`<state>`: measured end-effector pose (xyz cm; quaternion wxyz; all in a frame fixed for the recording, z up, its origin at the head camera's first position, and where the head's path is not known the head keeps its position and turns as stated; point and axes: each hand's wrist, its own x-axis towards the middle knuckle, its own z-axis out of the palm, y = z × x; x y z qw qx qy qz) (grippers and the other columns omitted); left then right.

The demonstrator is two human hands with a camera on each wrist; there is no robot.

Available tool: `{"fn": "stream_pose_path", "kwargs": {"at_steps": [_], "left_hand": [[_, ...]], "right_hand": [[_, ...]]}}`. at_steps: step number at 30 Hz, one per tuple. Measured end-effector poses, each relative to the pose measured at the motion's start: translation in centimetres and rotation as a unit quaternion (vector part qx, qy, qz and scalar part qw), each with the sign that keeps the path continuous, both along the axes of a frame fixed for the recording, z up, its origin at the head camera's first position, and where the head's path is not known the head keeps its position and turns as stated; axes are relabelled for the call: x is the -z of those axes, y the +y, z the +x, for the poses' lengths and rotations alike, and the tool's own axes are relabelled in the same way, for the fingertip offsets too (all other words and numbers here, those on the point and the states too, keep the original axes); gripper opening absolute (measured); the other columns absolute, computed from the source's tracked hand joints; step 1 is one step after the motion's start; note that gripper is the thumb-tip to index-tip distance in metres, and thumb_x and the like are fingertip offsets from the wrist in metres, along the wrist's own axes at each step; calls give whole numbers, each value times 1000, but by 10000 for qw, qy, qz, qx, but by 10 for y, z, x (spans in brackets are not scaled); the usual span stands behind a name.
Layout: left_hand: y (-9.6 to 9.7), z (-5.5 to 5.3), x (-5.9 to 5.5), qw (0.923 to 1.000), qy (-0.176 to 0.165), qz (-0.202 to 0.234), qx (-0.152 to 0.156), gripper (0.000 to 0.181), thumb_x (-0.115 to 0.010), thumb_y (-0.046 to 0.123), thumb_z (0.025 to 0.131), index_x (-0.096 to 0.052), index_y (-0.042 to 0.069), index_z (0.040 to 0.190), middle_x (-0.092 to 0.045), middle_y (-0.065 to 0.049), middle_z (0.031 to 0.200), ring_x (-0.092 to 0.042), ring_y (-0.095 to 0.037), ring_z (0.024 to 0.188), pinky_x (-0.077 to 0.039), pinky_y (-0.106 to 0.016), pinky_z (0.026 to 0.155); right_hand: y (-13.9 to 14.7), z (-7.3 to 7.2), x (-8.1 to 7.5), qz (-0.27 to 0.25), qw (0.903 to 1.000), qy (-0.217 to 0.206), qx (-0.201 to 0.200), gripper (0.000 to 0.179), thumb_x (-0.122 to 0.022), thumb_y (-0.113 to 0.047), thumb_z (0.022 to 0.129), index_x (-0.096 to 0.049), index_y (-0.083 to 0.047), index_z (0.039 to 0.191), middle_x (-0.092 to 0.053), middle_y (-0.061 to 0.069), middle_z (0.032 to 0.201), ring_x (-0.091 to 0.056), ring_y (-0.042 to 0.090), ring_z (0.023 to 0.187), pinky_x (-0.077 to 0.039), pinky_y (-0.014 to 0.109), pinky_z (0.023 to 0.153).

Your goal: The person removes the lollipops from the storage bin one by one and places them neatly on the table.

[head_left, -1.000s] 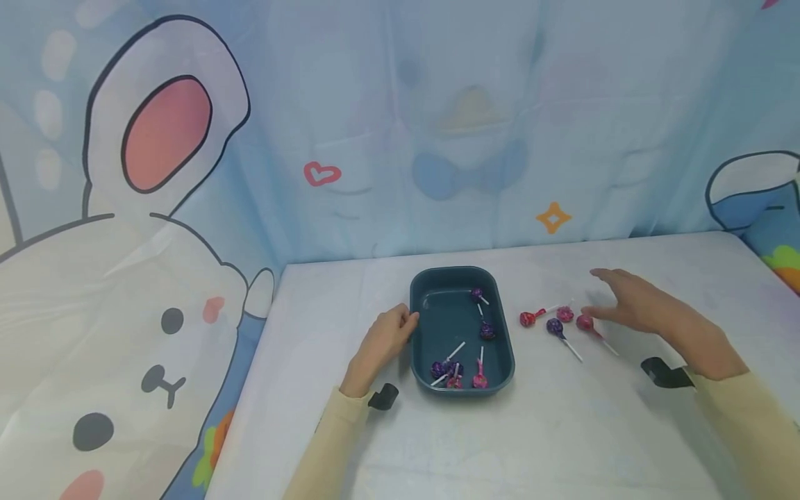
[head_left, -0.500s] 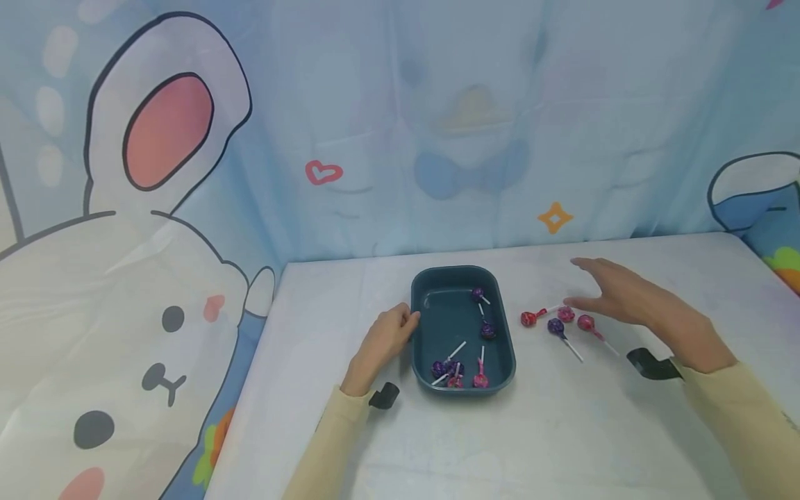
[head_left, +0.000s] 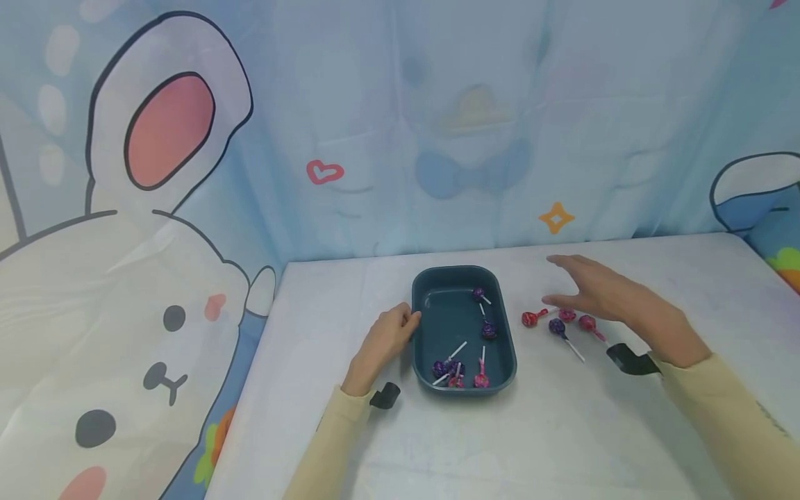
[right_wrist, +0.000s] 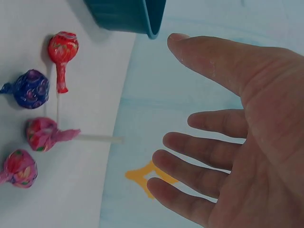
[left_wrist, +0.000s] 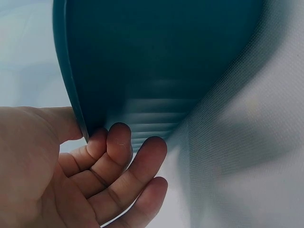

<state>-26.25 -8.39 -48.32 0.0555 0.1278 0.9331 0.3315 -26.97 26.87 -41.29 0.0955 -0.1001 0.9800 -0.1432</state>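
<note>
Hovering, fingers spread, nr 4 lollipops (head_left: 557, 326) on counter (head_left: 550, 430) beside bin (head_left: 440, 319) (prob. light, stiff; best held by stick), R hand (head_left: 606, 292) is holding nothing, L hand (head_left: 382, 342) is pinching bin rim.

Head cam: soft, even light, faint shadows on tabletop (head_left: 500, 444) beside both sleeves (head_left: 328, 444). L wrist cam: teal tray (left_wrist: 156, 57) dark w/ pale sheen, upper-left bkgd blurry. R wrist cam: dim, greyish, soft shadow by tray.
</note>
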Motion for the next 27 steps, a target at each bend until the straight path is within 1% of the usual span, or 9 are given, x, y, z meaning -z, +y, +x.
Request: {"fn": "stream_pose_path", "kwargs": {"at_steps": [5, 10, 13, 18, 21, 22, 23, 27], "left_hand": [[0, 1, 0, 10000, -15, -2, -28, 28, -43, 35, 97, -49, 12, 81, -49, 1, 64, -44, -11, 54, -35, -23, 48], [1, 1, 0, 9999, -62, 32, -74, 28, -43, 35, 97, -49, 12, 82, -50, 1, 65, -44, -11, 54, -36, -24, 49], [1, 0, 1, 9999, -90, 31, -83, 28, -43, 36, 97, -49, 13, 81, -49, 1, 65, -44, -11, 54, -36, -24, 49], [1, 0, 1, 9999, -97, 22, -90, 28, -43, 36, 97, -49, 13, 81, -50, 1, 64, -44, -11, 54, -36, -24, 48], [1, 0, 1, 9999, -92, 34, -77, 28, -43, 36, 97, -49, 13, 81, -50, 1, 64, -45, -11, 54, -36, -24, 48], [1, 0, 1, 9999, -98, 44, -72, 28, -43, 35, 97, -49, 12, 81, -50, 1, 64, -44, -11, 53, -36, -24, 48], [1, 0, 0, 9999, -86, 53, -63, 28, -43, 35, 97, -49, 12, 81, -49, 1, 64, -44, -11, 53, -36, -24, 48], [0, 0, 0, 9999, -77, 81, -34, 28, -43, 36, 97, -49, 13, 81, -49, 1, 63, -44, -11, 53, -35, -24, 48]], "right_hand": [[-13, -1, -3, -24, 10000, 16, -48, 101, -64, -64, 71, -26, -4, 142, -29, 28, 141, -28, 47, 128, -32, 62, 93], [-27, -1, -6, -46, 9998, -3, -208, 102, -61, -68, 70, -26, -5, 142, -30, 26, 142, -28, 45, 129, -31, 61, 95], [-34, 0, -6, -50, 9992, 38, -403, 99, -59, -68, 71, -28, -6, 141, -32, 25, 142, -30, 44, 129, -31, 60, 97], [-48, 3, -3, -68, 9967, 235, -772, 85, -62, -57, 78, -33, -6, 139, -36, 22, 141, -34, 40, 128, -33, 58, 98], [-57, 4, -2, -65, 9949, 334, -953, 82, -62, -56, 79, -34, -6, 139, -37, 21, 140, -37, 39, 127, -34, 57, 97], [-60, 4, -1, -65, 9941, 368, -1018, 82, -61, -57, 79, -34, -6, 139, -38, 20, 140, -39, 38, 126, -35, 56, 98], [-63, 5, -1, -75, 9935, 380, -1071, 83, -61, -58, 79, -34, -6, 139, -38, 20, 139, -46, 35, 120, -37, 54, 96], [-75, 7, -1, -61, 9890, 551, -1375, 76, -63, -52, 80, -39, -7, 137, -41, 18, 138, -49, 32, 118, -40, 51, 95]]}}
